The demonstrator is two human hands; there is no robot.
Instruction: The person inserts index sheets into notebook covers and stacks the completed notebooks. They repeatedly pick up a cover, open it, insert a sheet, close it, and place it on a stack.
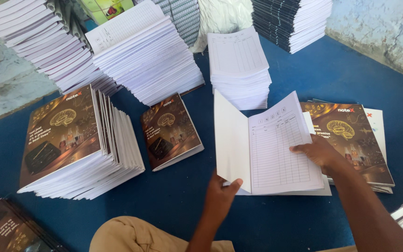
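An open notebook [276, 149] lies on the blue floor in front of me, its white inner cover raised at the left and a ruled index page showing. My left hand [220, 193] grips the bottom edge of the raised cover. Resting flat on the right side of the index page is my right hand [320, 151]. Under the notebook's right side lies a short pile of brown brain-picture covers [350, 135].
A leaning stack of brown-covered notebooks [71, 144] stands at the left, a single one [171, 130] beside it. Tall piles of white ruled page blocks [145, 51] [239, 70] rise behind, dark-edged stacks [290, 21] beyond. My knee [131, 235] is at the bottom.
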